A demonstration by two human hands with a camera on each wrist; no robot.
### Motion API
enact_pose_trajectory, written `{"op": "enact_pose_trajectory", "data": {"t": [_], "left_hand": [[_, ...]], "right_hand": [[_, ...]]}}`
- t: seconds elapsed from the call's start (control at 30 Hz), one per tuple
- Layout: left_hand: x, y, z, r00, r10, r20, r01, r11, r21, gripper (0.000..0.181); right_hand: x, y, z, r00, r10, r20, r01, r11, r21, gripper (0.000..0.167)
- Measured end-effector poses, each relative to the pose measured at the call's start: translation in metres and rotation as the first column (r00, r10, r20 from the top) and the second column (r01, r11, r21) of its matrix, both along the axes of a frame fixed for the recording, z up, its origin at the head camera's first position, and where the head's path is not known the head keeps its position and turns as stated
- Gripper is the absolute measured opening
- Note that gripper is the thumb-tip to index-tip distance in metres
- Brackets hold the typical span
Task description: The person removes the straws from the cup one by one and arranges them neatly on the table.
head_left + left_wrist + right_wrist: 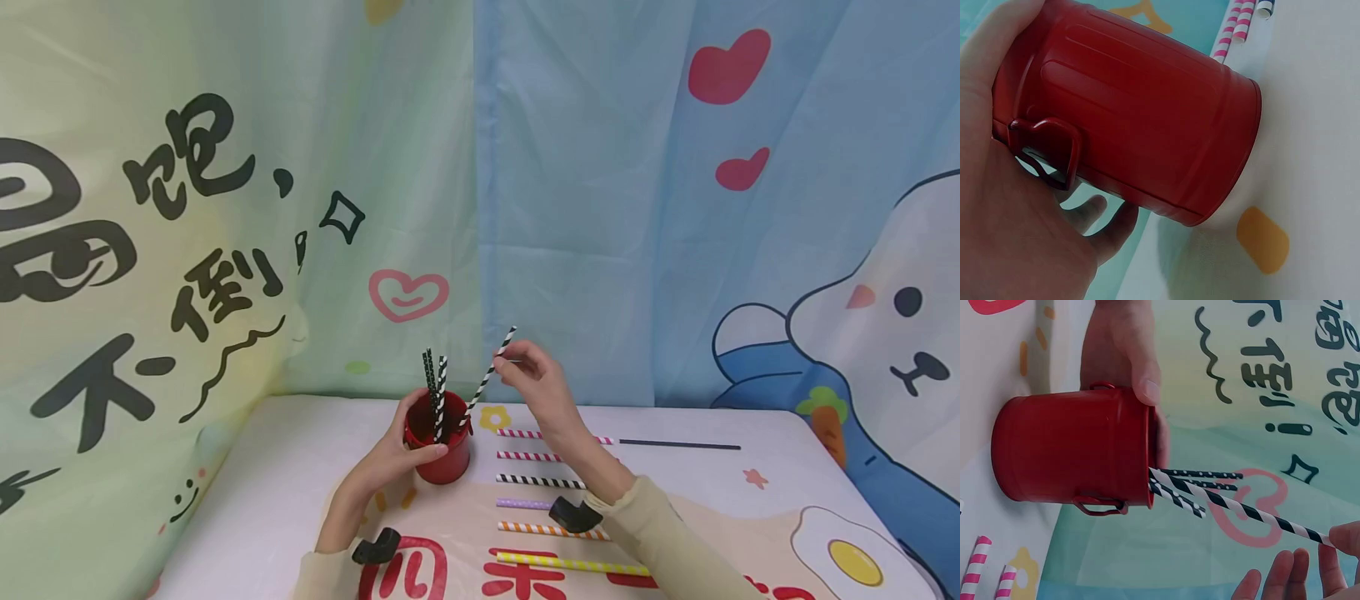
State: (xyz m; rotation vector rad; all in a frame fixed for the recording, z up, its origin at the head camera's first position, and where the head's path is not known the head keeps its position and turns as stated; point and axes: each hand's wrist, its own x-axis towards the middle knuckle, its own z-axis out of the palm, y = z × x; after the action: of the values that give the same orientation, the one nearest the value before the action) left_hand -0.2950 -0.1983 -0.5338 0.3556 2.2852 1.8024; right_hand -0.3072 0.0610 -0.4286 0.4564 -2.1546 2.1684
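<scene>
A small red metal bucket (447,467) stands near the back of the table. My left hand (392,457) grips its left side, thumb near the rim and fingers behind, as the left wrist view shows. Between the thumb and fingertip of my right hand (546,398) is the upper end of a black-and-white striped paper straw (1254,512). This straw slants up to the right, its lower end at the mouth of the bucket. Inside the bucket stand black straws with white dots (1210,474) and another black-and-white striped straw (441,385). Their lower ends are hidden.
Right of the bucket, straws lie in rows: pink-striped (517,433), black-striped (525,479), purple (521,503), orange-striped (521,527) and yellow (570,564). A plain black straw (678,444) lies farther right. A printed curtain (570,208) hangs behind the table.
</scene>
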Motion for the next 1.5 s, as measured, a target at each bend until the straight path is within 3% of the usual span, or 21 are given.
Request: {"op": "enact_pose_trajectory", "data": {"t": [0.2, 0.43, 0.53, 0.6, 0.73, 0.83, 0.93, 1.13, 1.2, 1.3, 1.5], "left_hand": [[0.000, 0.000, 0.001, 1.000, -0.001, -0.002, 0.001, 1.000, -0.004, 0.094], [0.000, 0.000, 0.001, 1.000, -0.001, -0.006, 0.001, 1.000, -0.005, 0.094], [0.000, 0.000, 0.001, 1.000, -0.005, -0.009, 0.005, 1.000, 0.000, 0.094], [-0.001, -0.001, 0.000, 1.000, -0.008, -0.011, 0.008, 1.000, 0.002, 0.094], [-0.001, -0.002, 0.000, 1.000, -0.008, -0.013, 0.008, 1.000, -0.004, 0.094], [-0.001, -0.002, 0.000, 1.000, -0.005, -0.016, 0.005, 1.000, -0.011, 0.093], [0.000, -0.002, -0.001, 1.000, -0.006, -0.016, 0.006, 1.000, -0.014, 0.093], [0.001, -0.002, 0.000, 1.000, -0.004, -0.020, 0.004, 1.000, -0.015, 0.093], [0.001, -0.002, 0.000, 1.000, -0.001, -0.022, 0.000, 1.000, -0.017, 0.093], [0.000, -0.001, 0.000, 1.000, -0.003, -0.024, 0.003, 1.000, -0.022, 0.093], [0.000, 0.000, -0.001, 1.000, -0.006, -0.021, 0.005, 1.000, -0.022, 0.092]], "right_hand": [[0.000, 0.010, 0.003, 1.000, -0.005, -0.020, 0.004, 0.999, -0.045, 0.025], [0.004, 0.026, 0.016, 0.998, -0.033, -0.046, 0.029, 0.995, -0.091, 0.014], [0.009, 0.035, 0.018, 0.995, -0.046, -0.090, 0.043, 0.999, -0.033, 0.018], [0.013, 0.043, 0.017, 0.989, -0.053, -0.139, 0.061, 0.997, 0.055, 0.022], [0.022, 0.056, 0.011, 0.971, -0.055, -0.232, 0.114, 0.962, 0.250, 0.018], [0.029, 0.066, 0.004, 0.951, -0.046, -0.305, 0.166, 0.909, 0.383, 0.009], [0.034, 0.074, -0.004, 0.904, 0.002, -0.427, 0.233, 0.836, 0.497, 0.008], [0.038, 0.088, -0.021, 0.726, 0.174, -0.665, 0.435, 0.633, 0.640, 0.013], [0.040, 0.092, -0.027, 0.692, 0.207, -0.692, 0.492, 0.565, 0.662, 0.011], [0.043, 0.098, -0.037, 0.690, 0.226, -0.688, 0.532, 0.486, 0.693, 0.009], [0.048, 0.110, -0.057, 0.744, 0.234, -0.625, 0.537, 0.347, 0.769, 0.015]]}}
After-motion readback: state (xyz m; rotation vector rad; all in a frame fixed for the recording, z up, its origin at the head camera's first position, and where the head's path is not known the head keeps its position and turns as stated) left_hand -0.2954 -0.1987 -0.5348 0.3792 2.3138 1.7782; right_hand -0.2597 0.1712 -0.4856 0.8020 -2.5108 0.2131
